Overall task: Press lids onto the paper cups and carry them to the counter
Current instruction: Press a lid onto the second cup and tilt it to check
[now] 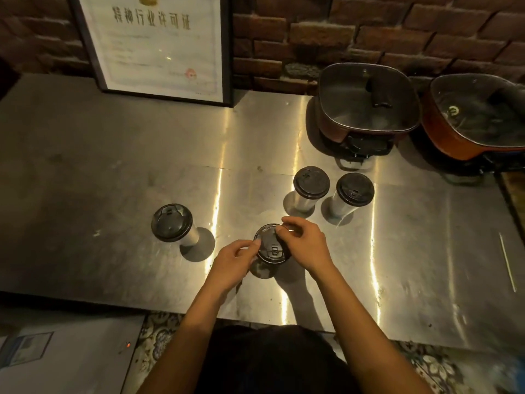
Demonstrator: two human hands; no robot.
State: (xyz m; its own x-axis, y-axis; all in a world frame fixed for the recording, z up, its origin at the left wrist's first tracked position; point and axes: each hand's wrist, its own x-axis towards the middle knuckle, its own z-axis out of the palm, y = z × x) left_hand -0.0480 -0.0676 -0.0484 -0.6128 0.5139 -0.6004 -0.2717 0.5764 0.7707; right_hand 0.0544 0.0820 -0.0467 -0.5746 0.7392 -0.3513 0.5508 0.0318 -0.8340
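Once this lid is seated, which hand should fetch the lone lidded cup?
Left, probably: the left hand is nearer the lone cup; the right hand would cross over the middle cup.

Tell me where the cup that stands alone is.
In the head view, the lone cup stands left of centre on the steel table, left of the held cup.
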